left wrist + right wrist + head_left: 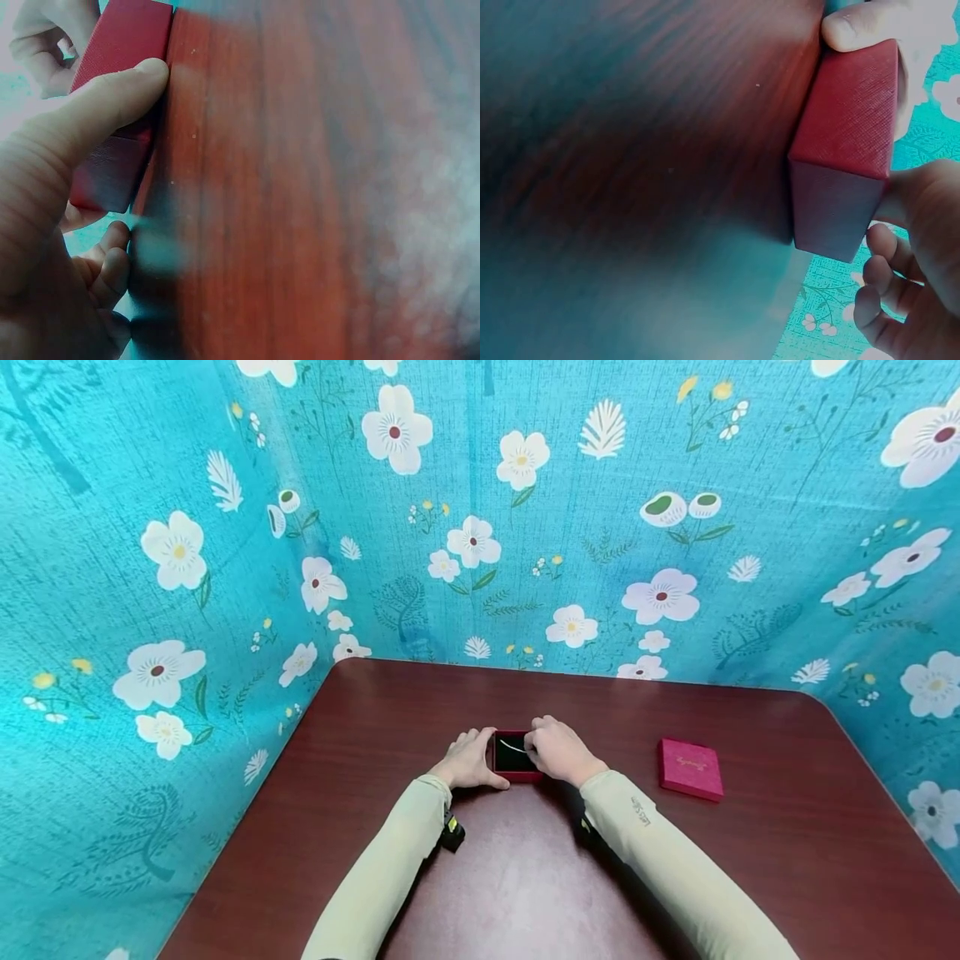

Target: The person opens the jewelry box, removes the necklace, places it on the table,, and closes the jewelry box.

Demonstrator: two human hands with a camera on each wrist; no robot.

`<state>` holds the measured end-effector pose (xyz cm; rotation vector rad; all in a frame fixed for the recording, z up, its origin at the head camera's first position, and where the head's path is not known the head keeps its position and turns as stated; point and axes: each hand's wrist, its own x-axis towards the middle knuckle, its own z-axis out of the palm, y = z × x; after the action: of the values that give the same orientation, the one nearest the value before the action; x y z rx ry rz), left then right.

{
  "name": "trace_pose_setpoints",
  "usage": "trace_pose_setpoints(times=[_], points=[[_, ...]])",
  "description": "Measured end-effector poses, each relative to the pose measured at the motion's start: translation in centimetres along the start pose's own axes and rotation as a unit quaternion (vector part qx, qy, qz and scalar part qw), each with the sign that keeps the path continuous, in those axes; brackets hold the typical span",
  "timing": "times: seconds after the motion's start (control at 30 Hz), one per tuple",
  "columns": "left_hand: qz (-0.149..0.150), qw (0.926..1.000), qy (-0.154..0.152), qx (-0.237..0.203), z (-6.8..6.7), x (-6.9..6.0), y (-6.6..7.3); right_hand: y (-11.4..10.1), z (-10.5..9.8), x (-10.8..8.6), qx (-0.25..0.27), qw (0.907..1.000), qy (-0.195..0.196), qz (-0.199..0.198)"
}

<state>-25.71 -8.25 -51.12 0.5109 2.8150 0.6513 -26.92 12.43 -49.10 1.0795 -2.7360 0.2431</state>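
Pale sleeves (386, 872) lie nearest in the head view, stretching over the bench (510, 893) to an open red box (517, 776). Within the box, a thin whitish strand (513, 747) lies on black lining (515, 761), its long axis running from the box's far left part toward its right end, sloping slightly nearer. Over that right end is the right hand (558, 750), so the visible strand lies to the left of this grip and runs in beneath its fingers. Of the two hands, the right is the nearer to it; the left hand (470, 762) spans the box's left end. Well to the right of the box rests a flat red square (gold lettering on top, probably the lid (692, 768)).

Left wrist view: the left thumb lies along the box's near wall, the hand clasping that end, so this grip holds the box itself.

Right wrist view: a digit passes behind the box's rim, while other fingers curl beside its right end. Their working tips are hidden; whether this grip is narrowed on the strand, I cannot tell.
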Motion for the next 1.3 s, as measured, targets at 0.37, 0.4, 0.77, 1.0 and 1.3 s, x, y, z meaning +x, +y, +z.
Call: trace_pose_setpoints(times=[0.37,0.4,0.77,1.0,1.3], points=[[0.001,1.0000,0.000,0.003,-0.2,0.4,0.2,0.4,-0.2,0.4,-0.013,0.9997,-0.003,-0.021],[0.000,1.0000,0.000,0.003,-0.2,0.4,0.2,0.4,-0.2,0.4,-0.014,0.9996,-0.001,-0.023],[0.004,1.0000,0.003,0.007,0.1,0.4,0.1,0.9,0.5,0.1,-0.006,0.9997,-0.023,0.001],[-0.003,0.9999,0.006,0.008,0.1,0.2,0.0,0.8,0.9,0.1,-0.015,0.9995,0.006,-0.028],[-0.001,0.9999,0.012,0.008,0.0,0.0,0.1,0.6,0.6,0.1,-0.016,0.9990,0.011,-0.039]])
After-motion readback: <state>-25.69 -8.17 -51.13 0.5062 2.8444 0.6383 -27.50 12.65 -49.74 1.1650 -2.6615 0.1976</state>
